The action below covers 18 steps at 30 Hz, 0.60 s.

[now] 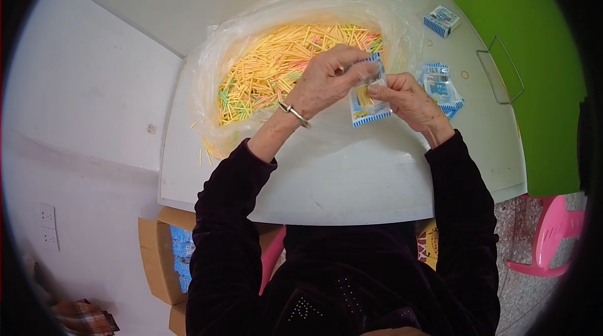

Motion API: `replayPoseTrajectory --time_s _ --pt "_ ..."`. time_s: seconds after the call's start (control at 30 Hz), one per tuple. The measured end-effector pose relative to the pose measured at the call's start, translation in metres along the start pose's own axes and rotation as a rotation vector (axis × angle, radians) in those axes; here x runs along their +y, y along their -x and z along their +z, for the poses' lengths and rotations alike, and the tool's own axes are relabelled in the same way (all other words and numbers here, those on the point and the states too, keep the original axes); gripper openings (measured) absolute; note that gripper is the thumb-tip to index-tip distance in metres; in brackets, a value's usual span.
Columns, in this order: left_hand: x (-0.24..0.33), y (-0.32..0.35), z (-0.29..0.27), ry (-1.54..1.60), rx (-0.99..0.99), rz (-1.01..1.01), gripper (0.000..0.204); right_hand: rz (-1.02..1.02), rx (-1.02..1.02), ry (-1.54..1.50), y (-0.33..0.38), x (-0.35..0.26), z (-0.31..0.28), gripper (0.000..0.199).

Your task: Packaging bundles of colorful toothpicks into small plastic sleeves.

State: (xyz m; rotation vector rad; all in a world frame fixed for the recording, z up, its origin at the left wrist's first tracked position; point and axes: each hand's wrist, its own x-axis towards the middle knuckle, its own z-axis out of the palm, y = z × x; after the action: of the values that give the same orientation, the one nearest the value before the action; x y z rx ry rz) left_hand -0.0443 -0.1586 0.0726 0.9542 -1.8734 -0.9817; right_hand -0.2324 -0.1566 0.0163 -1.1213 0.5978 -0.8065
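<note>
A small clear packet (370,112) with blue-striped ends is held between my two hands over the white table. Some pale yellow sticks show inside it. My left hand (330,78), with a metal bangle at the wrist, pinches the packet's upper part. The fingers of my right hand (411,102) are closed on its right side, thumb across the front. Behind my left hand lies a large clear plastic bag (210,63), spread open and heaped with thin short sticks (270,59), mostly yellow with some pink and green. A few flat blue-and-white packets (440,85) lie beside my right hand.
A blue-and-white bundle (441,20) and a wire handle-shaped frame (502,72) are on the table's (339,191) right side. Loose sticks lie left of the bag. Below the front edge stand a cardboard box (154,260) of blue packets and a pink plastic stool (548,242).
</note>
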Motion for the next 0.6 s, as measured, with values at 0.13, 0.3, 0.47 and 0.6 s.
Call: replayPoseTrajectory --time_s 0.13,0.3,0.47,0.6 --pt "0.005 0.001 -0.002 -0.067 -0.095 -0.066 0.029 0.007 -0.013 -0.034 0.005 -0.007 0.007 0.025" --pt "0.007 0.004 0.001 0.043 -0.063 -0.043 0.036 0.008 0.04 0.083 0.01 -0.013 0.013 0.022" --pt "0.018 0.006 0.0 0.022 -0.183 -0.168 0.035 0.028 0.07 0.169 0.02 -0.011 0.02 0.02" --pt "0.008 0.009 0.007 -0.074 -0.227 -0.043 0.033 0.071 0.019 0.28 0.031 -0.01 0.018 0.021"
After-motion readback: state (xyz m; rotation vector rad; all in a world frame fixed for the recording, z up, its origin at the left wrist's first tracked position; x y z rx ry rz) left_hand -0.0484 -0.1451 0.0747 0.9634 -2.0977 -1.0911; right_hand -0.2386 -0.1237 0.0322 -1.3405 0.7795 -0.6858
